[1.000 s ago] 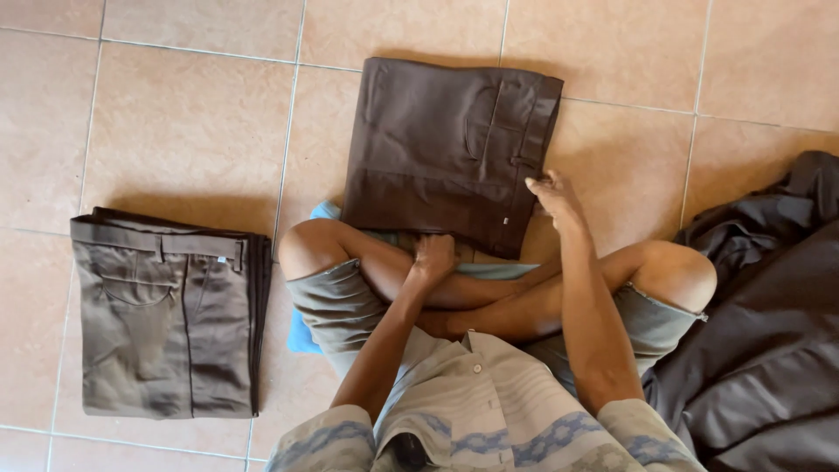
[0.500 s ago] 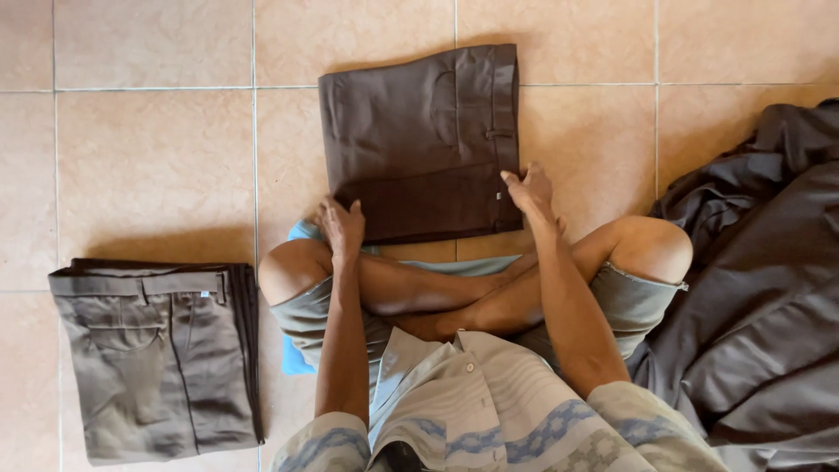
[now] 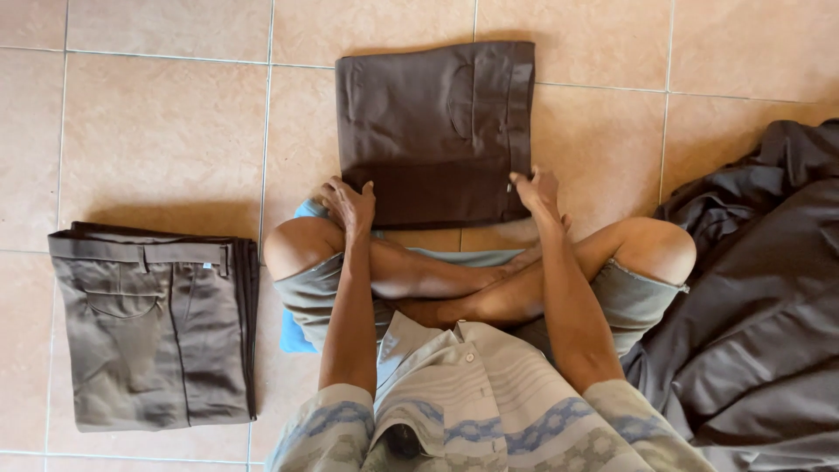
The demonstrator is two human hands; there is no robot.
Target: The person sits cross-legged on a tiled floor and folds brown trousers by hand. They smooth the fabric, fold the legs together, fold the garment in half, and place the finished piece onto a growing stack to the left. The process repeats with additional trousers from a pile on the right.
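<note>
A folded pair of dark brown trousers [image 3: 434, 131] lies flat on the tan tiled floor [image 3: 157, 131] just beyond the person's crossed legs. The left hand [image 3: 350, 203] grips its near left corner and the right hand [image 3: 537, 188] pinches its near right corner. A stack of folded brown trousers [image 3: 153, 325] sits to the left, and a heap of dark cloth [image 3: 760, 297] to the right

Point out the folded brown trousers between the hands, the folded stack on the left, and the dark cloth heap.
folded brown trousers [image 3: 433, 114], head view, middle of the upper panel.
folded stack [image 3: 153, 336], head view, middle of the top pair.
dark cloth heap [image 3: 760, 323], head view, its central folds.
</note>
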